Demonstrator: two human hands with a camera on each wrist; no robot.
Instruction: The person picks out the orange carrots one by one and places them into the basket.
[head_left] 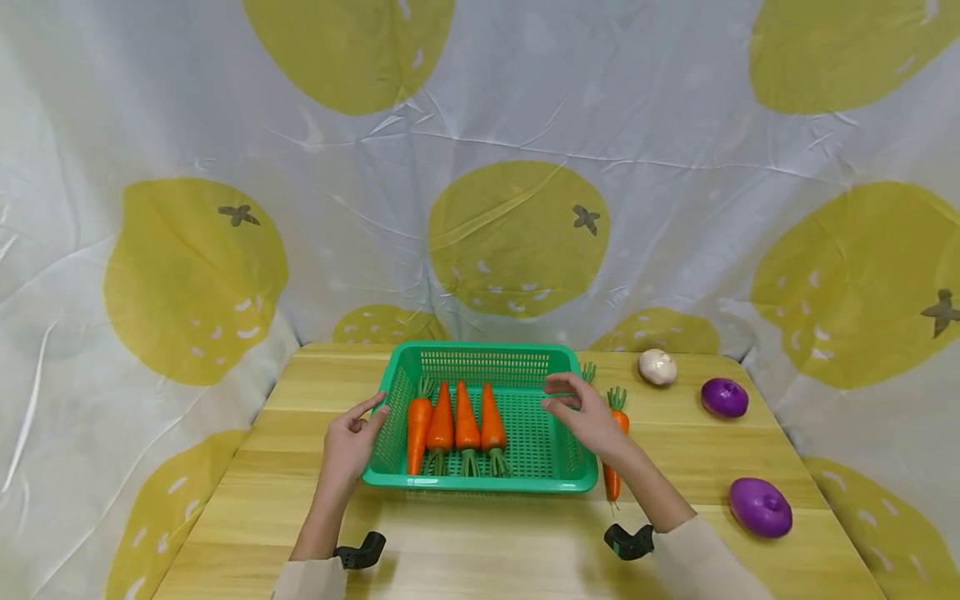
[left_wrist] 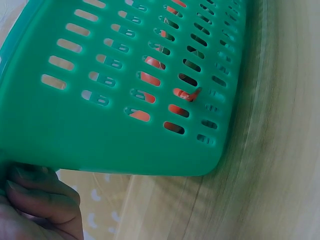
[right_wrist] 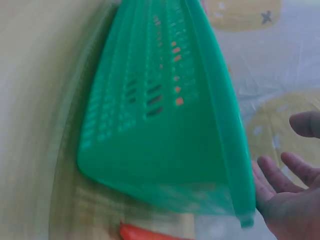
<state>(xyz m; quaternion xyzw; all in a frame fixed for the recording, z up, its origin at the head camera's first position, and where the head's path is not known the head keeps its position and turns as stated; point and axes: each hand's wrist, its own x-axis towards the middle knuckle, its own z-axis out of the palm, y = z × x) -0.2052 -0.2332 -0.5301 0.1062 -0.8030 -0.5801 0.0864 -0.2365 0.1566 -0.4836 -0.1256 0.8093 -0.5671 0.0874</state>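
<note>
Cloth (head_left: 517,75): white, printed with big lemons, hanging behind the table.
Table (head_left: 480,542): pale striped wood, carrying everything below.
Basket (head_left: 480,483): green plastic with slotted walls, on the table between the two hands. If only the left side were pulled or raised, it could swing or tip, since the right side seems to lack a firm hold.
Left hand (head_left: 349,442): fingers bent at the basket's left rim, appearing to pinch it between thumb and fingers. A hold this near the edge might slip under load.
Right hand (head_left: 588,421): at the right rim, thumb well apart from the loosely curved fingers, gripping nothing; whether it touches the rim is hard to tell. Closing carelessly here, it could miss the rim.
Carrots (head_left: 467,417): four side by side in the basket, towards its left; the leftmost has its greens at the far end, the others at the near end. A tilt could make them roll or slide.
Loose carrot (head_left: 612,482): outside, just beside the right wall; a sideways shove of the basket could knock it.
Green tuft (head_left: 588,372): past the right rim; what it belongs to is hidden.
Near onion (head_left: 761,507): purple, at the table's right.
Far onion (head_left: 724,397): purple, farther back.
Garlic (head_left: 657,367): white bulb near the back edge.
</note>
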